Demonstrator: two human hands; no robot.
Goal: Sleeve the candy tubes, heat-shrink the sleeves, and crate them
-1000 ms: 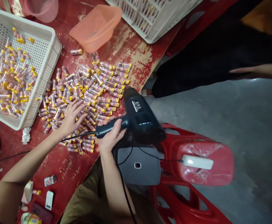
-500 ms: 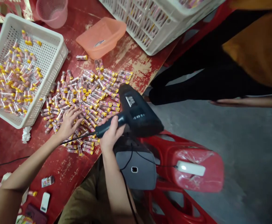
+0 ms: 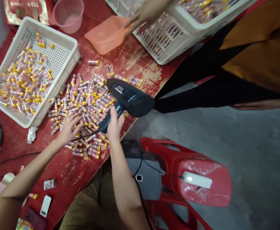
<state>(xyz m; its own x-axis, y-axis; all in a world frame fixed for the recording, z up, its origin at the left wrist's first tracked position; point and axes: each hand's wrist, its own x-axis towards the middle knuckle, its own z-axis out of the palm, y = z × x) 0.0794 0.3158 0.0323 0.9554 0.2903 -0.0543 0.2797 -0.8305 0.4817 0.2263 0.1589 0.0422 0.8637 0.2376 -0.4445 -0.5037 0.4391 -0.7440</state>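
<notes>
My right hand is closed round the handle of a dark blue heat gun, whose body hangs over the right side of a spread of small yellow-capped tubes on the red table. My left hand lies flat with fingers spread on the left part of that spread. The gun's black cord runs back under my left wrist.
A white basket with several tubes stands at the left. An orange tray and pink cup sit behind. Another person's hand rests on a big white crate. A red stool and grey box stand beside me.
My right hand has swung the heat gun left and forward over the tubes. Another person's hand has come onto the big crate. My left hand stays on the tubes.
</notes>
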